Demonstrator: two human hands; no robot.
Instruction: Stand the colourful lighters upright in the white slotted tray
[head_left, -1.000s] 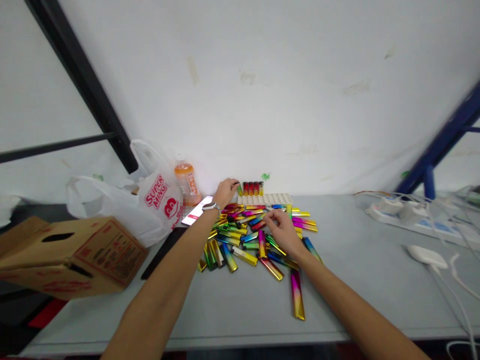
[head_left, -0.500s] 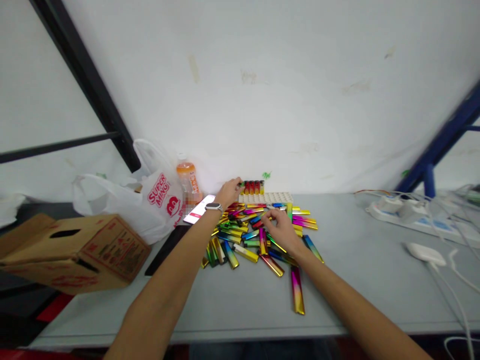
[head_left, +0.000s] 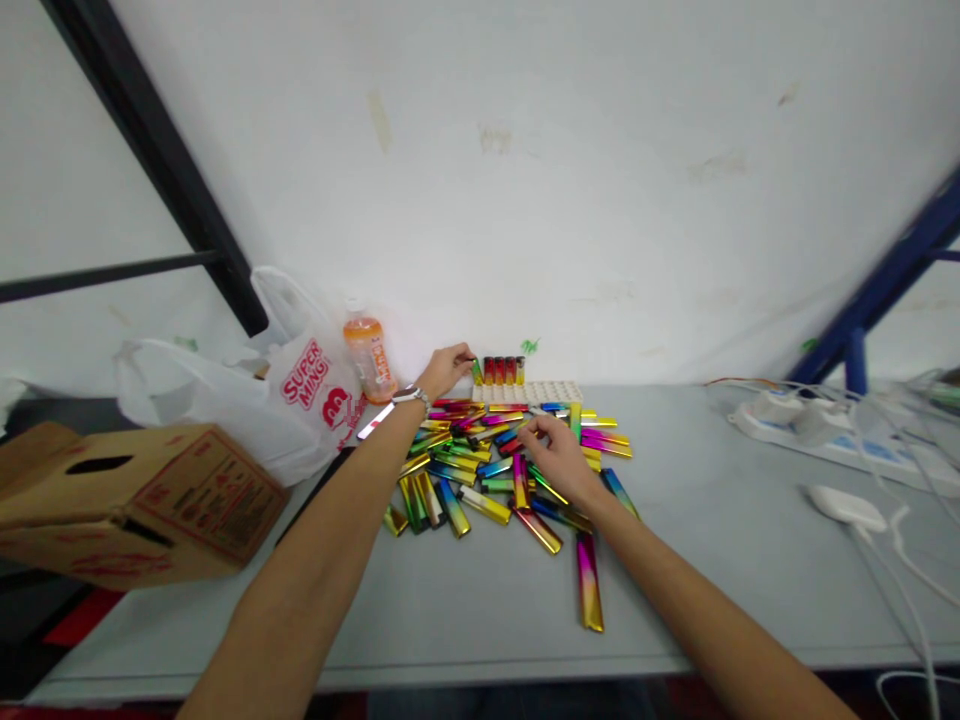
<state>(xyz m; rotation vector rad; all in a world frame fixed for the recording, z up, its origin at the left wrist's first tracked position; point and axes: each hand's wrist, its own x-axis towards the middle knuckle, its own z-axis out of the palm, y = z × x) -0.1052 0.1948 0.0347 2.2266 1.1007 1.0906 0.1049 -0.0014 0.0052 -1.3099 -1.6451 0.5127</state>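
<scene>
head view, left hand [head_left: 444, 368]: at the far edge of the surface, by the wall. Grip narrow, fingertips pinched on a green lighter [head_left: 477, 372] standing upright at the left end of the tray row. Watch [head_left: 410, 396] on the wrist.
head view, right hand [head_left: 559, 462]: palm down over the middle of the lighter pile [head_left: 495, 460]. Fingers curled, tips touching the lighters on top. Cannot tell whether the grip has closed on one.
tray [head_left: 532, 392]: white, gridded with slots, at the far edge against the wall, just behind the pile.
upright lighters [head_left: 504, 371]: short row of red ones standing in the tray's left part, touching side by side, just right of the green lighter.
lighter pile: metallic, rainbow coloured, lying flat and crossing each other, spread from the tray toward the near edge at mid-surface.
single lighter [head_left: 589, 580]: pink to gold, lying alone nearest the near edge, pointing toward it, just beside the right forearm.
bottle [head_left: 369, 358]: orange, upright at the far edge, left of the left hand.
plastic bag [head_left: 300, 395]: white with red print, left of the bottle, touching it.
cardboard box [head_left: 127, 500]: at the left edge of the surface, tilted, near the bag.
power strip [head_left: 817, 425]: far right corner, white cables trailing toward the near right edge.
</scene>
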